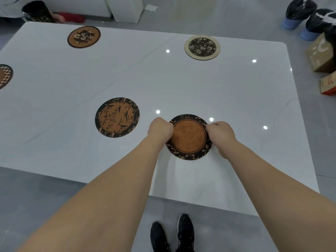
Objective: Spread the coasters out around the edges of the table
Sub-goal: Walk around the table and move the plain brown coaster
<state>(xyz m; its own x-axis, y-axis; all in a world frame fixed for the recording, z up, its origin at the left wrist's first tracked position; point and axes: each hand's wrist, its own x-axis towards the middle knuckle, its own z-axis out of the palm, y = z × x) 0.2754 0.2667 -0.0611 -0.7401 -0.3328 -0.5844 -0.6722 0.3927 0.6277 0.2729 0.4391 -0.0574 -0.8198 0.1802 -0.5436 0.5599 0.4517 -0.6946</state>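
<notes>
Head view looks down on your white table, with both of your bare forearms reaching over its near edge. Your left hand is curled and pinches the left rim of the leaf-bordered coaster; your right hand is curled the same way and pinches its right rim. That coaster sits at the table's surface near the near edge, right of centre; whether it is lifted at all you cannot tell. Just to its left, apart from it, lies the bird-patterned coaster. A cream-rimmed floral coaster lies near the far edge on the right, an orange floral coaster near the far left corner, and a chequered coaster is cut off at the left edge.
</notes>
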